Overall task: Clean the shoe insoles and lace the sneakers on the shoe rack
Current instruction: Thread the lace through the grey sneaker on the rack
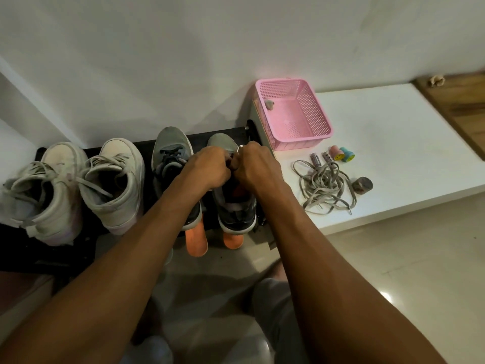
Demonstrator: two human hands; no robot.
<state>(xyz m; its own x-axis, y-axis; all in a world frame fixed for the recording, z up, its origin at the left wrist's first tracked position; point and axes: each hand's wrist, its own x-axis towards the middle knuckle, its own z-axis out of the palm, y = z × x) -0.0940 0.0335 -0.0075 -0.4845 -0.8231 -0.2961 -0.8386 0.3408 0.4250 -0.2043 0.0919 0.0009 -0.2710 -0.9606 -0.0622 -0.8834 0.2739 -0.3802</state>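
Both forearms bare, stretched forward, converging. Left hand [210,168] and right hand [254,164] backs up, meeting at knuckles. Fingers of both curled inward, pinching lace [232,159] between them, grip mostly hidden. Ring [241,147] on right hand.

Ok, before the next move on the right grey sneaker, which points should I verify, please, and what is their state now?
1. The right grey sneaker stands on the shoe rack: ok.
2. The left hand and the right hand both pinch its lace: ok.
3. The lace goes through the correct eyelet: cannot tell, the hands hide it.
4. The orange insoles are back inside the sneakers: not ok, they lie out beyond the heels.
5. The loose laces on the white ledge are untangled: not ok, one heap.
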